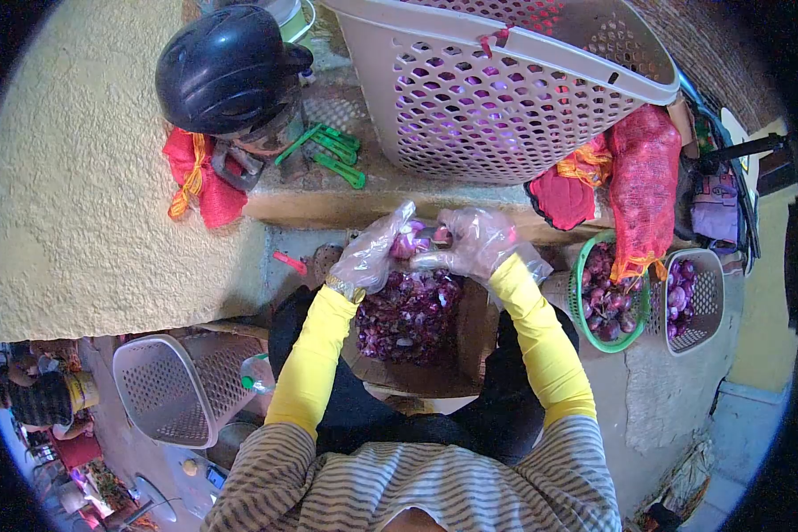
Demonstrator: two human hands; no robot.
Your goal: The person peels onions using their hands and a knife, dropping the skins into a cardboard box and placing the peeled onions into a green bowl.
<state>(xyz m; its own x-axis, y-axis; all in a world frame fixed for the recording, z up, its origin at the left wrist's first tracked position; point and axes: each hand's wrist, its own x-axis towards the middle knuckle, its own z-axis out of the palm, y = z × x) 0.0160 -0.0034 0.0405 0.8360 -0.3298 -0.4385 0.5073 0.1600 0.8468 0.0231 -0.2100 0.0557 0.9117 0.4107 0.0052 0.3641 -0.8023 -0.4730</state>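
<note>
Left hand (368,253), in a clear plastic glove, is closing its fingers around a purple onion (410,241), holding it above the pile of dark skins (408,324) in the box (470,368). Right hand (483,241), also gloved, is curling in beside the onion; can't tell how far it's closing or whether it's gripping a tool. Main risk: slick, loose film is likely weakening the hold, so the onion could be slipping out and getting lost among similar-coloured skins. If the fingers are hiding a blade, a slip could be cutting glove or skin. Baggy plastic could also be bunching between fingertips and onion, snagging or tearing, with scraps ending up in the pile.
</note>
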